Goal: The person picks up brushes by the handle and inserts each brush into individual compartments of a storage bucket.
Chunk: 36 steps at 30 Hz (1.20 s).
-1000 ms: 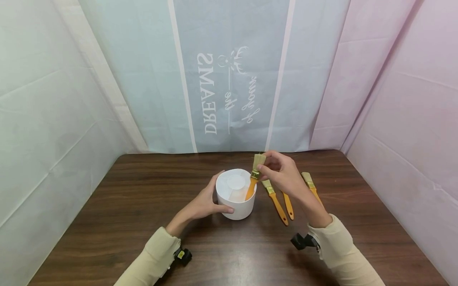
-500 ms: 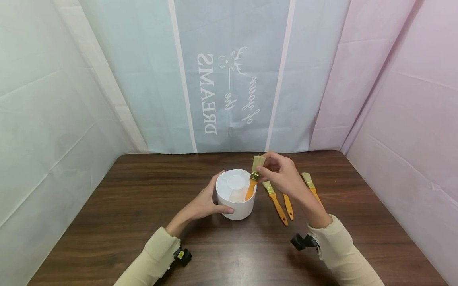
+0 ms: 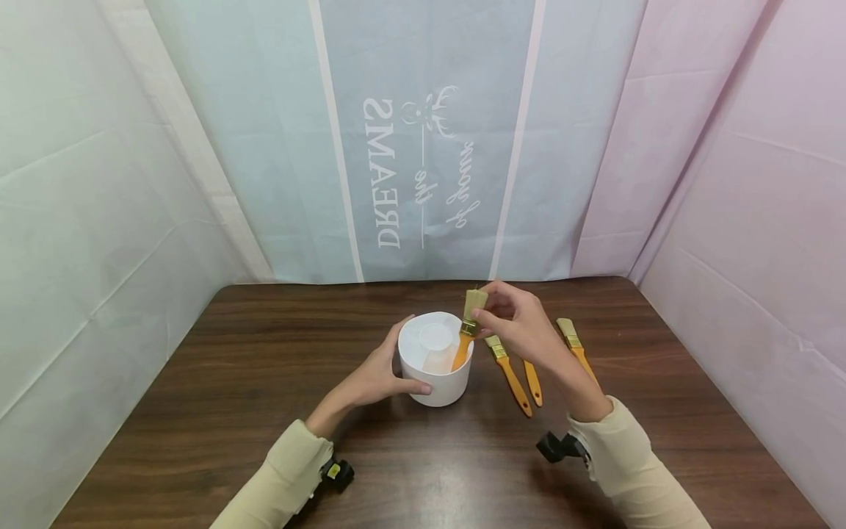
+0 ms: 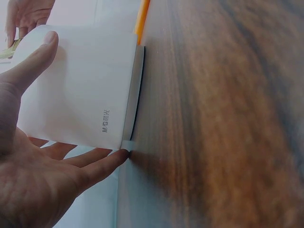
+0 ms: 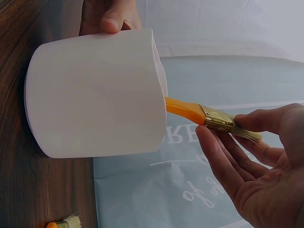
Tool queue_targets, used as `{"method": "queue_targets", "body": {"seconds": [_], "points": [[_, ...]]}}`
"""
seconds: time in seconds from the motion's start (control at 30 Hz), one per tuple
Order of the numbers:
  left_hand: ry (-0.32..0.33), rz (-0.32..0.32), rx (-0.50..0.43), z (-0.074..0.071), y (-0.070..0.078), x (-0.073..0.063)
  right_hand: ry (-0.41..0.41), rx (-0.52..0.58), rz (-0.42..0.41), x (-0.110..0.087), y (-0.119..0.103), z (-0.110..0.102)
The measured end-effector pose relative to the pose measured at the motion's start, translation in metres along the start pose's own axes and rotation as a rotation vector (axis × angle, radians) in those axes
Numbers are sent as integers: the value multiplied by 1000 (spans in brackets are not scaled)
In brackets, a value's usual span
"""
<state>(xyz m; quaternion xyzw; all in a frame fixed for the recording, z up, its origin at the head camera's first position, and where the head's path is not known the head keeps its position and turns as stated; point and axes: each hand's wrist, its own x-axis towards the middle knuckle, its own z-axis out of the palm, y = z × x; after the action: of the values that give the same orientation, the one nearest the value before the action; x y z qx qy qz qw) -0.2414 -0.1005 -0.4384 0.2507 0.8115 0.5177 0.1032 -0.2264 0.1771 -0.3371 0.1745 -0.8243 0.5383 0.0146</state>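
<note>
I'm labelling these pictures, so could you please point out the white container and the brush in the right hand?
White container (image 5: 95, 95), right wrist view: middle of its outer wall.
Held brush (image 5: 216, 118), right wrist view: its gold-coloured metal band.

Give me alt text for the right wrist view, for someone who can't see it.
A person's right-hand grip pinches a paintbrush, its orange handle partly inside a white pot; the left-hand grip holds the pot. Another brush shows at the bottom edge.
</note>
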Motion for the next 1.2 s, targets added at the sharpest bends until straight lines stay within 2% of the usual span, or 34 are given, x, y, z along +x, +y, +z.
{"method": "queue_targets", "body": {"seconds": [0.73,1.2], "points": [[3,-10,4,1,-1,-1,-49,-21,-3,-1,-1,2],[-6,-3,-5,1,-1,-1,-79,-77,-16,-1,0,2]]}}
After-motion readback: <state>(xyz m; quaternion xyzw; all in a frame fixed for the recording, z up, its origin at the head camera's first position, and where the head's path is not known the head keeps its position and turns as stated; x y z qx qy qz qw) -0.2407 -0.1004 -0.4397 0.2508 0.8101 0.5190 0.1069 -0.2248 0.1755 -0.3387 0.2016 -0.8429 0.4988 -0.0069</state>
